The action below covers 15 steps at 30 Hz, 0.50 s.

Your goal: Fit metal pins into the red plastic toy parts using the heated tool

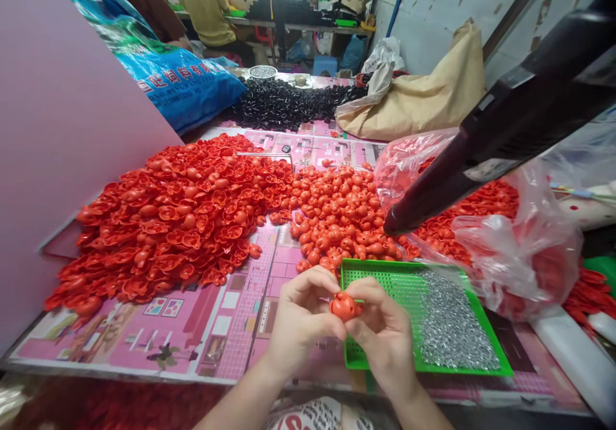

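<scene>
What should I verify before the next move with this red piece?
1. The red plastic piece is held by both the left hand and the right hand: ok.
2. The side of the piece hidden behind the fingers is sound: cannot tell.
3. The silver metal bits are available in the green perforated tray: ok.
4. The tray is right beside the hands: ok.
5. The black tube is clear of both hands: ok.
</scene>
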### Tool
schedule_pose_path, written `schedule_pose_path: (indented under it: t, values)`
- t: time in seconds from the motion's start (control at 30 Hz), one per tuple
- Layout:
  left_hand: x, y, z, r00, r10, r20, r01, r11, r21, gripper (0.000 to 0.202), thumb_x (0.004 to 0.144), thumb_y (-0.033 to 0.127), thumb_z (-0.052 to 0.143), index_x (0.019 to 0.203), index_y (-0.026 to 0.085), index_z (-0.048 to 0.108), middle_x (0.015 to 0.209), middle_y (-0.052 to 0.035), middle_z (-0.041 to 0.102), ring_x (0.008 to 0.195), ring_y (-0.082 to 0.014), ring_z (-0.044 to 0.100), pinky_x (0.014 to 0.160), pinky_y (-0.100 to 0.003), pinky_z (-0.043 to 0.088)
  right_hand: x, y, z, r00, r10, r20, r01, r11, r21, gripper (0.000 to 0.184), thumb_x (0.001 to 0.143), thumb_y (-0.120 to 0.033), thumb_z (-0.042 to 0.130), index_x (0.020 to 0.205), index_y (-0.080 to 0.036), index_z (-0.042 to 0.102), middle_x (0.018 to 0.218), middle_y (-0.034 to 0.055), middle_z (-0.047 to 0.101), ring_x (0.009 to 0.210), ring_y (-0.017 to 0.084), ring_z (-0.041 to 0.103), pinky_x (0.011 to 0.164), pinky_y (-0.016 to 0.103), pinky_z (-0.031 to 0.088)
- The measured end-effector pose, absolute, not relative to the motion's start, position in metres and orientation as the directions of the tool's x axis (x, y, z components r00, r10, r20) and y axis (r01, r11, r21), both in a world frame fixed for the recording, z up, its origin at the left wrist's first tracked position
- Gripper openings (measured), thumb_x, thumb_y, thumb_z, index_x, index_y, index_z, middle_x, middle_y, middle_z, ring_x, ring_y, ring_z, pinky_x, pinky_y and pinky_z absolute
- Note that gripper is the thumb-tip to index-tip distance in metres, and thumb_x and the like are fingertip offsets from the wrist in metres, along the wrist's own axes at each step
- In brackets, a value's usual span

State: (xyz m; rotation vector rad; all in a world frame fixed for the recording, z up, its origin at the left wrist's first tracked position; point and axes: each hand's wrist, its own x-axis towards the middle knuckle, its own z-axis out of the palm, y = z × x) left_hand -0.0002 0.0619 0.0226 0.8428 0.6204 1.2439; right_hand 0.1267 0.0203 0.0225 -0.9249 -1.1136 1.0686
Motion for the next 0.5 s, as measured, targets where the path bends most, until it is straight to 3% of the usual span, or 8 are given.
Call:
schedule_pose_path:
  t: [0.1,0.23,0.37,0.5]
  values:
    - [-0.001,0.062,0.023,0.245,0.968,0.062,-0.549,0.086,0.831,0.036,0.048,0.029,0.094,0.08,0.024,0.076,0.077,0.0021,0.064,0.072,-0.0086,0.057,0.065,-0.015,0.048,0.131,0.021,0.02,0.074,0.961,0.268,-0.139,0.276,-0.951,0.025,0.082,-0.02,0.071,0.105,-0.03,0.067,0.098,0.0002,0.06,0.09,0.012,0.062,0.077,0.02,0.054]
    - [-0.003,0.059,0.025,0.281,0.958,0.063,-0.49,0.087,0.867,0.028,0.064,0.021,0.087,0.089,0.029,0.079,0.088,0.0003,0.068,0.082,-0.0097,0.064,0.072,-0.016,0.053,0.139,0.022,0.02,0.087,0.917,0.388,0.084,0.382,-0.921,0.033,0.081,-0.009,0.069,0.107,-0.029,0.066,0.101,0.0006,0.064,0.094,0.013,0.063,0.079,0.023,0.054]
    - [0.001,0.054,0.028,0.223,0.973,0.065,-0.392,0.028,0.92,0.033,0.068,0.014,0.084,0.095,0.031,0.078,0.097,-0.0005,0.07,0.091,-0.0123,0.067,0.078,-0.017,0.055,0.141,0.021,0.022,0.107,0.828,0.55,0.359,0.484,-0.798,0.037,0.078,-0.002,0.068,0.109,-0.023,0.066,0.101,0.0018,0.067,0.093,0.012,0.064,0.08,0.024,0.054]
    - [0.006,0.052,0.031,0.157,0.983,0.093,-0.265,-0.049,0.963,0.025,0.075,0.013,0.078,0.093,0.03,0.077,0.094,-0.0006,0.072,0.09,-0.0121,0.068,0.081,-0.018,0.056,0.141,0.02,0.021,0.084,0.758,0.647,0.528,0.516,-0.674,0.041,0.075,0.003,0.068,0.11,-0.02,0.066,0.103,0.0048,0.067,0.094,0.014,0.065,0.079,0.026,0.056]
